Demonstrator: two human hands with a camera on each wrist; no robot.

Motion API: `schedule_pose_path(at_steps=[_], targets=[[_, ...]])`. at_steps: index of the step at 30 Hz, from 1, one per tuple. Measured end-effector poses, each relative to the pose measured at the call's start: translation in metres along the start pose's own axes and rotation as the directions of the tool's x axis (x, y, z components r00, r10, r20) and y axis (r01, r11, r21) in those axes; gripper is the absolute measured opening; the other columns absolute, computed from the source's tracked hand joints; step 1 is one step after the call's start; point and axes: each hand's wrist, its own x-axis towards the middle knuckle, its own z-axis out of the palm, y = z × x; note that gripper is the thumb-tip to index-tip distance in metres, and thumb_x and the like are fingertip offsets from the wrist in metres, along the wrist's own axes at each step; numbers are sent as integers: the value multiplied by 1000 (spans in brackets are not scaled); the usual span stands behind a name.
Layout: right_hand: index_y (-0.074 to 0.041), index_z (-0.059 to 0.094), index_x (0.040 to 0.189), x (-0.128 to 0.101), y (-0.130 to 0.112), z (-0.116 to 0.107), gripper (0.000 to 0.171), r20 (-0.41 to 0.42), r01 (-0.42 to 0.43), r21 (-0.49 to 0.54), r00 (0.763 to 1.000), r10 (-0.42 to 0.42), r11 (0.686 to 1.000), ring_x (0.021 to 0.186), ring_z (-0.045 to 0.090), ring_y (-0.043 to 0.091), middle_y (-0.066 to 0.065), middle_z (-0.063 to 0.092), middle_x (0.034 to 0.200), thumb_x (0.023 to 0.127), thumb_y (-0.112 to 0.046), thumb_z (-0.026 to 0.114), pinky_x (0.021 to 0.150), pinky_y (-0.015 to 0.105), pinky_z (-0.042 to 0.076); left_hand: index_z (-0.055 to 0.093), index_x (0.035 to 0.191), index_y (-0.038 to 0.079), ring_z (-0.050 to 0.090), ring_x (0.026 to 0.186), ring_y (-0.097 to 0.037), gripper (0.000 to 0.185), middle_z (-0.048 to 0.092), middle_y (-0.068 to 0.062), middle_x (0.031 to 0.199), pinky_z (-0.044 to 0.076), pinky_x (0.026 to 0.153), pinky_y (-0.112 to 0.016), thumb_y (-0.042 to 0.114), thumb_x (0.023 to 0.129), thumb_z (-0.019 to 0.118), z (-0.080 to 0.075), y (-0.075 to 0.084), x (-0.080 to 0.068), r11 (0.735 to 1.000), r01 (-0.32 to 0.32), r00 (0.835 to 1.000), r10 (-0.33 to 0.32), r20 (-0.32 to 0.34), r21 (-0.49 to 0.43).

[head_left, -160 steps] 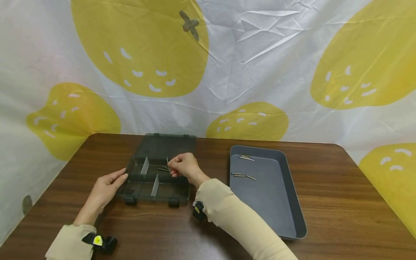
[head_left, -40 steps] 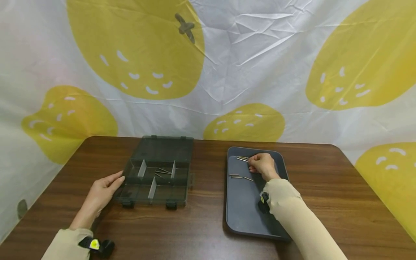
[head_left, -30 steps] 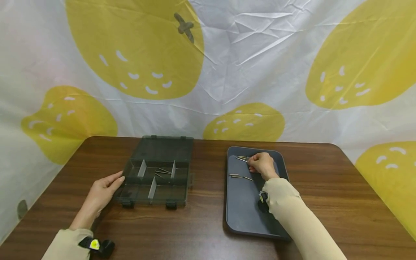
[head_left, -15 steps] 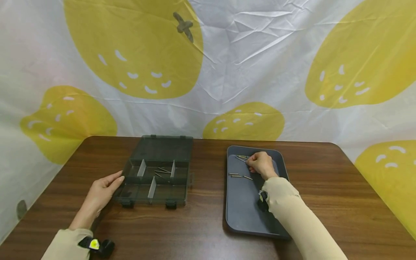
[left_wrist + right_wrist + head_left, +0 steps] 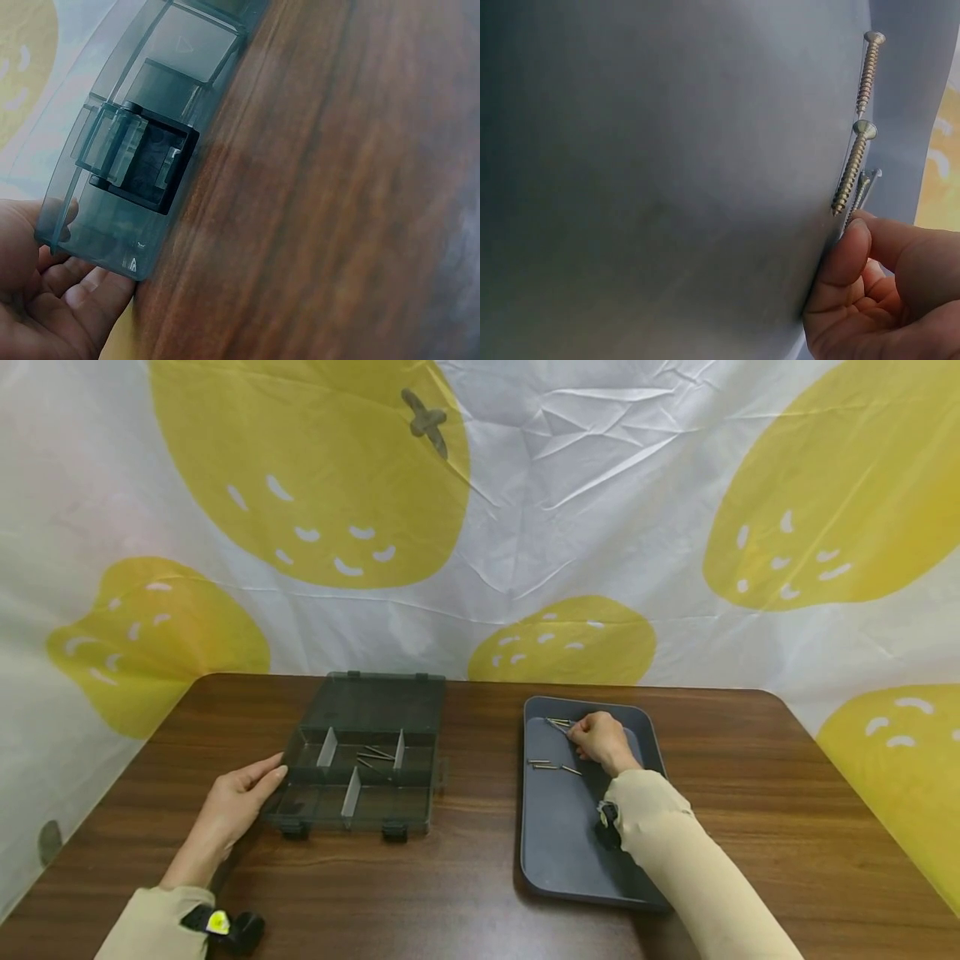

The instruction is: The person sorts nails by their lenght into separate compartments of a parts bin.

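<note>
right hand point(image 5: 602, 739) is stretched into the far left corner of the grey tray point(image 5: 570, 852), fingers curled w/ thumb tip point(image 5: 849, 247) pinching a screw point(image 5: 859, 196) at its pointed end; two more silver threaded screws point(image 5: 861, 124) are seen just beyond. left hand point(image 5: 238, 795) is laid flat, fingers relaxed, against the left edge of the smoky organiser box point(image 5: 358, 760) on the table point(image 5: 465, 868)

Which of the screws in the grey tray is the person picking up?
One from the cluster at the tray's far end: the right hand pinches its tip. The three mid-tray screws lie untouched.
</note>
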Motion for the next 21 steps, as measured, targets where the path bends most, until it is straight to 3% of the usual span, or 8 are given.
schedule_pose_path(at_steps=[7,16,21], targets=[[3,66,85,0,0,0,18,17,-24,10,1000,23,1000,49,52,6,-1,55,59,92,-11,57,48,20,46,32,145,-1,25,136,-46,65,30,-26,147,26,107,-60,44,99,42,0,0,0,1000,11,1000,-11,5,2],[6,64,86,-1,1,1,18,6,-15,82,1000,14,997,50,50,5,-1,53,59,92,-9,56,48,19,47,32,145,-1,25,136,-46,65,29,-26,147,27,107,-60,43,99,41,0,0,-1,1000,11,1000,-11,11,-4],[8,64,91,-2,1,0,19,24,-13,116,1000,10,993,54,52,6,4,58,69,93,-7,54,50,19,48,32,145,-2,26,135,-46,64,30,-26,146,27,107,-60,42,99,41,0,0,0,1000,1,1000,-1,4,-3]])
